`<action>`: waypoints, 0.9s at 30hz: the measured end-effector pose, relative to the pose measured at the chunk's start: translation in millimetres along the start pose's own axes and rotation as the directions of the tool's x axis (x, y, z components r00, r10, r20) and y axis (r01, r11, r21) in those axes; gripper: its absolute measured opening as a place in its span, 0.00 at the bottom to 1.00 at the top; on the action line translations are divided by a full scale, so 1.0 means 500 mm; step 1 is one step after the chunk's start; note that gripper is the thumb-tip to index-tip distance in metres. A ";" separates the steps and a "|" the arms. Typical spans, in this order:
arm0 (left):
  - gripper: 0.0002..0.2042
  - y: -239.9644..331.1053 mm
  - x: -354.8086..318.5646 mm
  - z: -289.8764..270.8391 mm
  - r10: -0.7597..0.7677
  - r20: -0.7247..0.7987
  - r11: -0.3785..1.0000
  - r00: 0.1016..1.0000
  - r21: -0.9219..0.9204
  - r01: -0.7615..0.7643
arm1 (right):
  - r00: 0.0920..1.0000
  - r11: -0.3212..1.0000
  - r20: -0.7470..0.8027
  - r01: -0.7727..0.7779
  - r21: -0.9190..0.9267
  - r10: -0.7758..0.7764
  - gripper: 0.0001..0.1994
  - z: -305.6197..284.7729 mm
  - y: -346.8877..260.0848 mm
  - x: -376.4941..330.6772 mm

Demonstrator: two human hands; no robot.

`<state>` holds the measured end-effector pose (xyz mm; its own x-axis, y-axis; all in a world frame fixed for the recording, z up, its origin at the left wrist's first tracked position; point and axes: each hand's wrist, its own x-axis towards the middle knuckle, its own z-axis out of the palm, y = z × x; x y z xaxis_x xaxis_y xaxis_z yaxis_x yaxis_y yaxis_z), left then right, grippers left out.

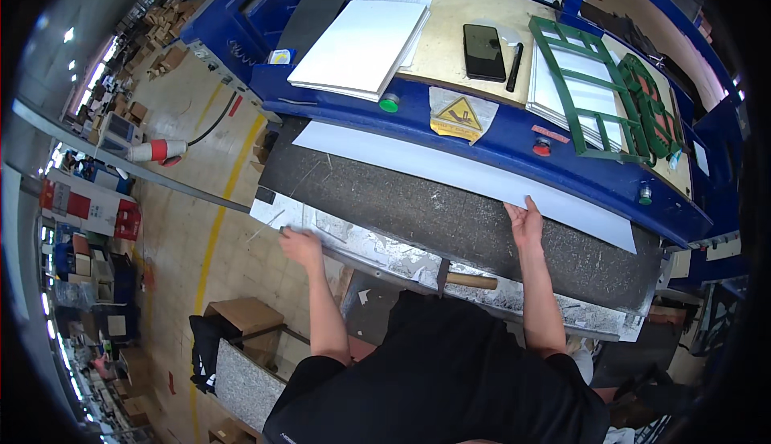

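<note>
A long white sheet (450,167) lies on the dark, scuffed machine bed (385,187), with its far edge under the blue machine beam (329,105). My right hand (526,223) is closed on the near edge of this sheet, right of its middle, palm turned up. My left hand (301,247) is at the left end of the scrap-littered metal ledge (385,255), fingers curled. Whatever those fingers may hold is hidden. Between my arms, a hammer with a wooden handle (472,281) rests on the ledge.
On the machine top are a white paper stack (361,42), a black phone (483,52), a black pen (515,67) and green plastic frames (590,83). Green buttons (389,103) and a red button (542,147) line the blue front. A cardboard box (245,315) stands on the floor at left.
</note>
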<state>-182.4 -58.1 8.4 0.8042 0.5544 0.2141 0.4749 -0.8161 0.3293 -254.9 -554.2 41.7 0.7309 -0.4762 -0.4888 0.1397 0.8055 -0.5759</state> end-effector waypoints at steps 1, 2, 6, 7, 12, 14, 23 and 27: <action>0.15 0.016 0.000 -0.008 0.159 -0.266 0.986 0.951 -0.011 -0.168 | 1.000 1.000 -0.003 -0.002 -0.002 0.002 0.16 -0.009 0.006 0.001; 0.17 0.048 0.003 0.001 0.129 -0.003 0.941 0.992 -0.314 -0.124 | 1.000 1.000 0.008 0.000 -0.023 0.000 0.16 -0.015 0.013 0.000; 0.36 0.240 -0.009 0.085 0.140 0.816 0.133 0.561 -0.577 0.805 | 0.998 0.998 0.022 0.057 -0.027 -0.056 0.16 -0.023 0.021 -0.010; 0.39 0.283 -0.019 0.097 0.173 0.858 -0.012 0.484 -0.489 0.872 | 0.997 0.997 -0.007 0.079 -0.015 -0.079 0.16 -0.027 0.015 -0.012; 0.21 0.321 -0.021 0.166 0.372 0.718 -0.198 0.588 -0.557 0.807 | 0.997 0.992 -0.044 0.057 -0.116 -0.062 0.18 -0.008 -0.020 -0.026; 0.13 0.329 -0.041 0.165 0.130 0.713 0.029 0.689 -0.697 0.717 | 0.993 0.987 -0.069 0.089 -0.137 -0.100 0.18 -0.047 -0.042 -0.036; 0.08 0.329 -0.293 0.113 0.102 0.693 0.144 0.714 -0.720 0.679 | 0.945 0.982 -0.317 0.023 -0.188 -0.083 0.16 -0.268 -0.119 -0.104; 0.09 0.340 -0.371 0.117 0.089 0.728 0.268 0.680 -0.675 0.687 | 0.959 0.997 -0.279 0.017 -0.071 -0.036 0.16 -0.383 -0.142 -0.083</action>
<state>-229.9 -309.1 -29.2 0.8492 0.1851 -0.4945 0.4392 0.2722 0.8562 -423.1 -659.1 -22.3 0.5096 -0.5845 -0.6314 0.1046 0.7704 -0.6289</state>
